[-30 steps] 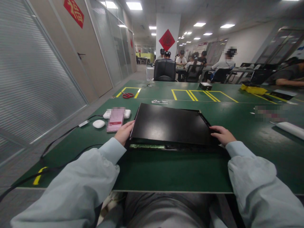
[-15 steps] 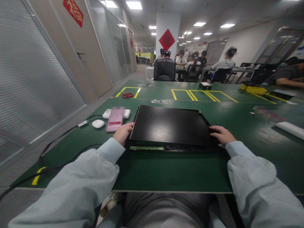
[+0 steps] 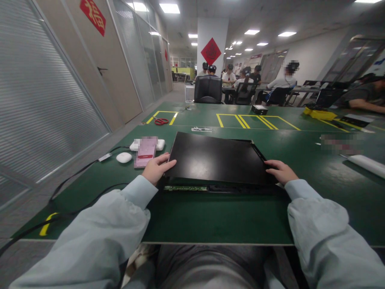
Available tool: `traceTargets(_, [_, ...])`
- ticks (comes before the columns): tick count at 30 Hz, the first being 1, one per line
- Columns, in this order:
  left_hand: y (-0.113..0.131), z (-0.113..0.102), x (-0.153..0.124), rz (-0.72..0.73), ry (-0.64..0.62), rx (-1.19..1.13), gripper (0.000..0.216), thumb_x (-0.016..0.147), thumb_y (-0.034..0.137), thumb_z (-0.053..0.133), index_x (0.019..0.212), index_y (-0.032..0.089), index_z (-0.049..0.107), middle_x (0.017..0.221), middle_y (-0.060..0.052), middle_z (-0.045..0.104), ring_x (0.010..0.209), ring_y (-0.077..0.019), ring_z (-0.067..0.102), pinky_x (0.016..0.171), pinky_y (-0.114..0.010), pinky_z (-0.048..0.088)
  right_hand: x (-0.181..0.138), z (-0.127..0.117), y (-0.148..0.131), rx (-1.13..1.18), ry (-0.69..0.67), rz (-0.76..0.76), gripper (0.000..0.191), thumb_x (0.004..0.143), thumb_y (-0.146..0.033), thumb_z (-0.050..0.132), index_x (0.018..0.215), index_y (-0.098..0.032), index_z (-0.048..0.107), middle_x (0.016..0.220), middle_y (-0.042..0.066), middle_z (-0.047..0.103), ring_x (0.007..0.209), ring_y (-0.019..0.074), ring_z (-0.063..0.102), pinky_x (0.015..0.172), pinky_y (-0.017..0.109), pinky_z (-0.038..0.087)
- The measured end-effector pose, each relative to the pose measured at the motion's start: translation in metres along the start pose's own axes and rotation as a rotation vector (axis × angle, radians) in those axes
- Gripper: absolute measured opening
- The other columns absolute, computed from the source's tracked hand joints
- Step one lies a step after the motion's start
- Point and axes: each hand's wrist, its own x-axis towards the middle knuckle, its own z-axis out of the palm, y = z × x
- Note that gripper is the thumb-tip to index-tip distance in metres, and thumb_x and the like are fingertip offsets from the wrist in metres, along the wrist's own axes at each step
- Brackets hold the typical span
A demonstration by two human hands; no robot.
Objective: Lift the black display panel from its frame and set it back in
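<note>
The black panel lies flat on the desk between the hands, its circuit strip bare at the near edge. The left hand and right hand rest open on its sides.

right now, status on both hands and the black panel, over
Left hand holds black panel at left edge, fingers on top. Right hand holds right edge. Panel low over green table, circuit strip showing at near edge. Phone beside left hand, apart.

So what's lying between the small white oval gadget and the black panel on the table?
A pink phone lies flat on the green mat between the white oval gadget and the black panel, seen in the head view.
</note>
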Motion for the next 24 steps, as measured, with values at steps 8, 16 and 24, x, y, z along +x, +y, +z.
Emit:
traceTargets(8, [0.002,-0.002,0.002,0.144,-0.037,0.107,0.067,0.05,0.056,0.1,0.101,0.015,0.087,0.158,-0.022,0.057,0.152,-0.0463,0.045,0.119,-0.051,0.045,-0.001,-0.003,-0.006,-0.002,-0.014,0.024,0.029,0.062,-0.036,0.073,0.088,-0.029,0.081,0.115,0.008,0.078,0.125,0.0378,0.068,0.12,0.059,0.045])
traceTargets(16, [0.004,-0.003,0.0,0.27,-0.072,0.144,0.072,0.056,0.065,0.097,0.109,0.017,0.086,0.169,-0.019,0.045,0.16,-0.0443,0.032,0.125,-0.051,0.038,-0.004,0.001,-0.01,0.1,0.033,0.098,0.039,0.064,-0.04,0.074,0.101,-0.028,0.081,0.117,0.008,0.08,0.121,0.0367,0.071,0.115,0.057,0.05])
traceTargets(24, [0.004,-0.004,0.001,0.401,-0.092,0.131,0.062,0.064,0.059,0.096,0.112,0.023,0.085,0.165,-0.014,0.05,0.16,-0.0421,0.033,0.128,-0.053,0.034,-0.013,-0.009,-0.034,0.433,0.022,0.248,0.026,0.057,-0.038,0.082,0.082,-0.028,0.082,0.095,0.005,0.082,0.112,0.0373,0.074,0.111,0.056,0.053])
